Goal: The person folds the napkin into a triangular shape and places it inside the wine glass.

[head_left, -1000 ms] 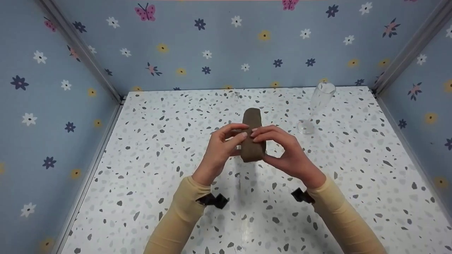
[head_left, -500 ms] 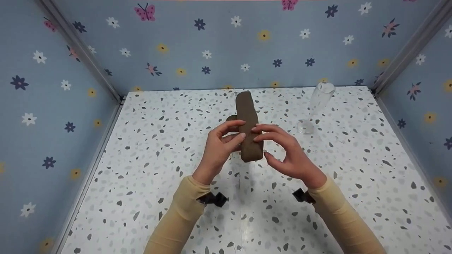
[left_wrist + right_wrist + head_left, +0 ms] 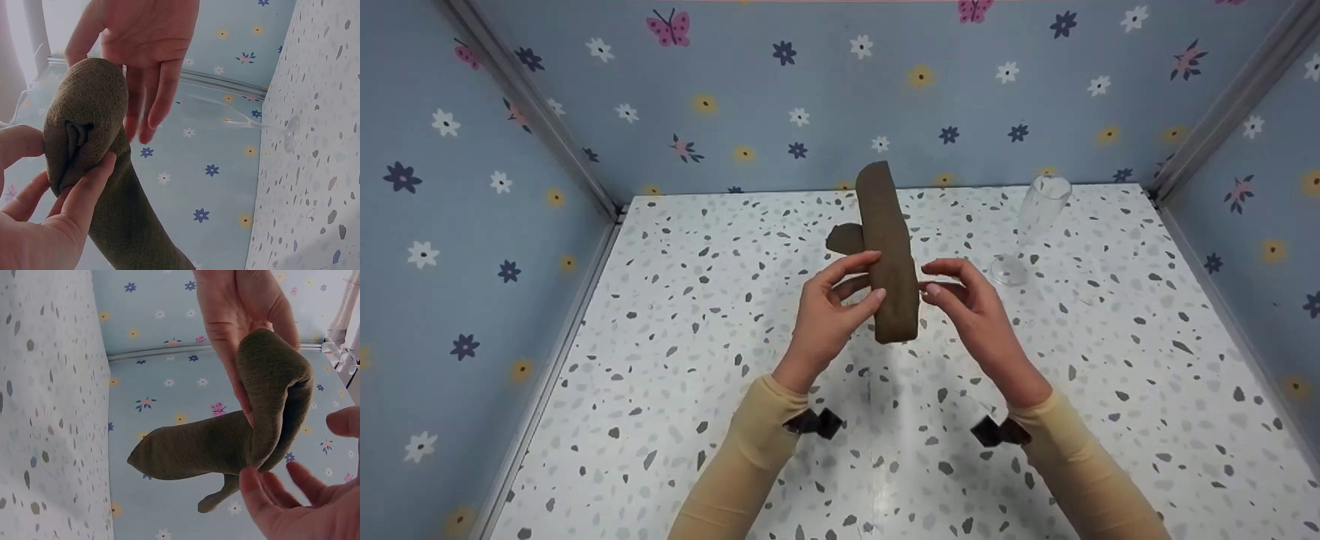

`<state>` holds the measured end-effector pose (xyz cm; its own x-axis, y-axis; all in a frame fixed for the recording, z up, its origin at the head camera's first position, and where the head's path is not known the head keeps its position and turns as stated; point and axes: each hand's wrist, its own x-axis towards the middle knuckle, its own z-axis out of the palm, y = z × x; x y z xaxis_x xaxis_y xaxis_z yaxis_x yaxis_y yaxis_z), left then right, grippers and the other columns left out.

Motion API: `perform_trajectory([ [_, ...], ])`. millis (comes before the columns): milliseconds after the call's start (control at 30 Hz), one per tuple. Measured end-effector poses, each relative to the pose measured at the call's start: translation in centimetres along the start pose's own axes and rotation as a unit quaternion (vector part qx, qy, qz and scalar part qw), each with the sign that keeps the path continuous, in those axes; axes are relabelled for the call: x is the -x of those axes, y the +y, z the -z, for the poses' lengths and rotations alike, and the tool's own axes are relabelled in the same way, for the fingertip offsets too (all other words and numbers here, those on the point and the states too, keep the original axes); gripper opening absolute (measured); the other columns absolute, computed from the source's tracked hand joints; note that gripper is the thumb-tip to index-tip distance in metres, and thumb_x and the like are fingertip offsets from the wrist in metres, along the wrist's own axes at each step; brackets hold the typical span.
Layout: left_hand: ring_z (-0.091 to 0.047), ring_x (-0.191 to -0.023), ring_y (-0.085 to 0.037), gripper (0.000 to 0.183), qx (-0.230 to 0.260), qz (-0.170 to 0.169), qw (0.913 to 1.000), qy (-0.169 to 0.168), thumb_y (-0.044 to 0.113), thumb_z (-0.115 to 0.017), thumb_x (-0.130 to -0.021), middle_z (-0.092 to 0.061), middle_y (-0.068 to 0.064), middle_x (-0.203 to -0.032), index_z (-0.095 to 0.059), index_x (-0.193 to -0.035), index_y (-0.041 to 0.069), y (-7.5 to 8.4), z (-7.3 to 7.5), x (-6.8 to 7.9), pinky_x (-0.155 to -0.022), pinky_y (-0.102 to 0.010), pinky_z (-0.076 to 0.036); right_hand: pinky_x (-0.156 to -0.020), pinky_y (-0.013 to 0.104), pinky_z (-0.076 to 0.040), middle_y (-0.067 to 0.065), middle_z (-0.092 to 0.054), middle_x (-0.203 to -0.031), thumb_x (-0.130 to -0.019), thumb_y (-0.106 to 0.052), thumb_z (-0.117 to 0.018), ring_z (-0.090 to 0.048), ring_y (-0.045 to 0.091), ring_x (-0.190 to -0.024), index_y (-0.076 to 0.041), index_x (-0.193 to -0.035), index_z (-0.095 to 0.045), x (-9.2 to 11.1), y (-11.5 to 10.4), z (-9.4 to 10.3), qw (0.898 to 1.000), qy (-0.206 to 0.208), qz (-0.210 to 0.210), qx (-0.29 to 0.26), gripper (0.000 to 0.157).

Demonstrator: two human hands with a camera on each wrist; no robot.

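A pair of brown socks [image 3: 891, 240], folded together at the near end, is held up over the table between the hands. My left hand [image 3: 826, 315] grips it from the left, thumb on the near face and fingers around the edge. One long sock leg extends away, while a shorter flap [image 3: 846, 238] sticks out to the left behind it. In the left wrist view the folded end [image 3: 84, 107] shows a gap in the cloth. My right hand [image 3: 984, 322] is beside the right edge, a fingertip [image 3: 252, 481] right at the fabric and the thumb apart from it.
A clear champagne flute [image 3: 1044, 206] stands upright on the speckled white table [image 3: 697, 390], toward the back right. Blue flower-patterned panels [image 3: 825, 90] rise along the back and both sides.
The socks' far end has unfolded and lengthened away from me, and a flap has come out on the left. The right hand has left the top face and moved to the right edge.
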<state>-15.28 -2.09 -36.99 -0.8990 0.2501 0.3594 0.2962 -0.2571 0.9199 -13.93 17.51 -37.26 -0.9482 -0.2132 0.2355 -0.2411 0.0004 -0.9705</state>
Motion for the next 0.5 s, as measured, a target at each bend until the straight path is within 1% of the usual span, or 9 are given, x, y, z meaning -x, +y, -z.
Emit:
perform_trajectory([
  [100, -0.051, -0.105, -0.032, 0.044, 0.003, 0.001, 0.9999, -0.010, -0.007, -0.060, -0.080, -0.049, -0.017, -0.120, -0.048, -0.122, -0.005, -0.1, 0.0, 0.1, -0.077, -0.039, -0.048, -0.085, 0.040, -0.044, 0.018, -0.049, -0.113, -0.090, -0.024, -0.053, -0.055, 0.030, -0.097, 0.001, -0.121, -0.044, -0.5, 0.8, 0.4, 0.997, 0.003, -0.068, -0.046, 0.041],
  [200, -0.050, -0.107, -0.031, 0.046, -0.003, -0.004, 0.9997, -0.023, -0.006, -0.059, -0.080, -0.047, -0.017, -0.123, -0.046, -0.125, -0.004, -0.3, -0.1, 0.2, -0.078, -0.039, -0.048, -0.081, 0.039, -0.046, 0.019, -0.053, -0.108, -0.087, -0.032, -0.056, -0.058, 0.031, -0.092, -0.001, -0.121, -0.047, -0.8, 1.1, 0.7, 0.992, 0.005, -0.109, -0.059, 0.046],
  [400, -0.052, -0.107, -0.030, 0.050, -0.028, -0.018, 0.9988, -0.035, -0.007, -0.060, -0.079, -0.046, -0.016, -0.125, -0.044, -0.127, -0.004, -0.7, -0.3, 0.3, -0.080, -0.039, -0.047, -0.078, 0.038, -0.048, 0.018, -0.058, -0.104, -0.087, -0.033, -0.056, -0.059, 0.029, -0.091, -0.001, -0.117, -0.053, -1.8, 0.9, 0.9, 0.990, 0.015, -0.132, -0.050, 0.044],
  [500, -0.053, -0.106, -0.030, 0.050, -0.046, -0.022, 0.9977, -0.045, -0.006, -0.061, -0.079, -0.046, -0.016, -0.125, -0.045, -0.126, -0.003, -0.9, -0.3, 0.3, -0.080, -0.039, -0.047, -0.079, 0.039, -0.048, 0.017, -0.059, -0.103, -0.087, -0.032, -0.056, -0.059, 0.030, -0.092, 0.000, -0.114, -0.056, -2.2, 0.9, 1.0, 0.989, 0.008, -0.137, -0.051, 0.042],
])
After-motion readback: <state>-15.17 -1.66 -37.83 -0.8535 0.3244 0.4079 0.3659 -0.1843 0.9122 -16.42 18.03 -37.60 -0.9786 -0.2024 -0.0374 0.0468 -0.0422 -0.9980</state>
